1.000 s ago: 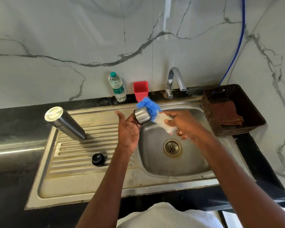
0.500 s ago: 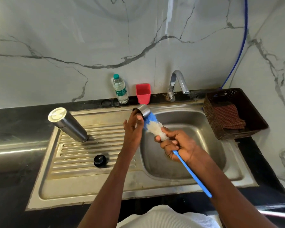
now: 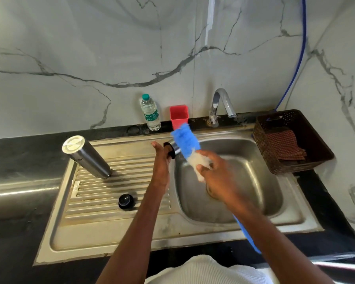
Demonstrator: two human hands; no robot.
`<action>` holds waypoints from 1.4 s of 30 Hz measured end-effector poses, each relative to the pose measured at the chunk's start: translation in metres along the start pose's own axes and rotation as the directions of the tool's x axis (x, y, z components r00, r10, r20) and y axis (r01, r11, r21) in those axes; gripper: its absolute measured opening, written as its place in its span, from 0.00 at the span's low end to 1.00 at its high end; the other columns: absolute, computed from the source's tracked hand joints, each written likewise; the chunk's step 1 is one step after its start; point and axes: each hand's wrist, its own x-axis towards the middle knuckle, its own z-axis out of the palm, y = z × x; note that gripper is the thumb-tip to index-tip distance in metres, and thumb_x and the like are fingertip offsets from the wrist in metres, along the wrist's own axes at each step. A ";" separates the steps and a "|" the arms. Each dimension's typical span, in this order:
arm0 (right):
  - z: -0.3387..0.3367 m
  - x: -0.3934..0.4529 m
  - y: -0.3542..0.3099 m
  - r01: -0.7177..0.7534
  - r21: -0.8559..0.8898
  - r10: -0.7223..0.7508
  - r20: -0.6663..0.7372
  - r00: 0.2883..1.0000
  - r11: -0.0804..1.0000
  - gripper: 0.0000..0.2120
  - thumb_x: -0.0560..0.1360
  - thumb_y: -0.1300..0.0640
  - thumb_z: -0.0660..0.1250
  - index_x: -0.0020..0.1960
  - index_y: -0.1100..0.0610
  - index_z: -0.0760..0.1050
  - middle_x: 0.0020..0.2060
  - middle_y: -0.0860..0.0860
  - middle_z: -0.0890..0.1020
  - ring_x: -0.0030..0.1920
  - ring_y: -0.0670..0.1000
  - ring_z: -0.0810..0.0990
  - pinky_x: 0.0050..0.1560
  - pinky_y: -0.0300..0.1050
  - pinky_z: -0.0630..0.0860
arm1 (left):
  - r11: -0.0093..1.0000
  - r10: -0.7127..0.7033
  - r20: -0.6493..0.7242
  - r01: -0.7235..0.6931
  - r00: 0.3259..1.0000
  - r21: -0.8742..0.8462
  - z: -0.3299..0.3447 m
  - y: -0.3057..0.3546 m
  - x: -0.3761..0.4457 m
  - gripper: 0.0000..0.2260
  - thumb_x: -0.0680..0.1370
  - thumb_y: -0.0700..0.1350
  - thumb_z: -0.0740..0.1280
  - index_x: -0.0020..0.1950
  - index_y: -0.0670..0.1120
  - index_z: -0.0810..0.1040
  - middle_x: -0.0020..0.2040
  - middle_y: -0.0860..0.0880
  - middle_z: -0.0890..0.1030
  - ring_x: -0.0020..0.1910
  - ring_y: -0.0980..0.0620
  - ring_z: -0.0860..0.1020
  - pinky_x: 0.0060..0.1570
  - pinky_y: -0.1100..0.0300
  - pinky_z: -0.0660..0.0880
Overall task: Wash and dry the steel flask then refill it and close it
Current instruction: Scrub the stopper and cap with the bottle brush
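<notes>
The steel flask (image 3: 86, 158) stands upside down on the drainboard (image 3: 103, 218), left of the sink. Its black stopper (image 3: 125, 201) lies on the ridges nearer me. My left hand (image 3: 161, 167) holds the flask's small steel cap (image 3: 173, 150) over the basin's left rim. My right hand (image 3: 217, 177), blurred by motion, grips a bottle brush just below its bristles. The blue and white bristles (image 3: 186, 140) press against the cap's side. Below my right forearm the brush's blue handle (image 3: 248, 236) sticks out.
The tap (image 3: 221, 105) stands behind the sink basin (image 3: 254, 181); no water is seen running. A plastic water bottle (image 3: 150, 112) and a red cup (image 3: 179, 114) are at the back wall. A brown basket (image 3: 316, 158) with a checked cloth (image 3: 283, 144) sits to the right.
My right hand has pushed the brush up and away, so the blue bristles now stick out past the cap. My left hand has turned the cap a little. The flask and the stopper stay put.
</notes>
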 end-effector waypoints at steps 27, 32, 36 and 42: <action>-0.010 0.028 0.018 -0.598 0.524 0.208 0.621 0.756 0.607 0.16 0.84 0.62 0.59 0.69 0.51 0.75 0.37 0.59 0.77 0.20 0.41 0.61 0.16 0.31 0.58 | 0.976 0.204 -0.028 -0.202 0.979 0.078 0.000 -0.003 -0.001 0.42 0.77 0.78 0.51 0.72 0.46 0.77 0.67 0.48 0.82 0.69 0.50 0.79 0.75 0.49 0.69; -0.009 0.025 0.014 -0.708 0.613 0.245 0.669 0.701 0.351 0.09 0.82 0.63 0.60 0.57 0.56 0.77 0.38 0.59 0.75 0.20 0.41 0.62 0.16 0.30 0.59 | 0.678 0.386 0.129 -0.376 0.913 0.632 0.003 -0.027 -0.004 0.27 0.81 0.73 0.48 0.46 0.54 0.74 0.52 0.62 0.73 0.57 0.62 0.75 0.77 0.34 0.48; -0.007 0.023 0.022 -0.702 0.626 0.260 0.654 0.710 0.340 0.11 0.79 0.64 0.62 0.58 0.56 0.76 0.38 0.59 0.75 0.19 0.41 0.62 0.15 0.31 0.59 | 0.624 0.435 0.151 -0.418 0.888 0.660 -0.001 -0.030 -0.003 0.28 0.82 0.72 0.48 0.47 0.53 0.76 0.55 0.58 0.74 0.59 0.62 0.75 0.77 0.38 0.46; -0.016 0.000 0.017 -0.308 0.411 0.223 0.242 0.944 0.858 0.16 0.82 0.61 0.66 0.64 0.42 0.78 0.39 0.57 0.83 0.23 0.45 0.67 0.21 0.36 0.64 | 0.918 0.156 -0.013 -0.140 0.988 0.371 -0.021 -0.039 -0.003 0.33 0.82 0.72 0.50 0.70 0.52 0.80 0.63 0.48 0.84 0.69 0.45 0.78 0.73 0.47 0.68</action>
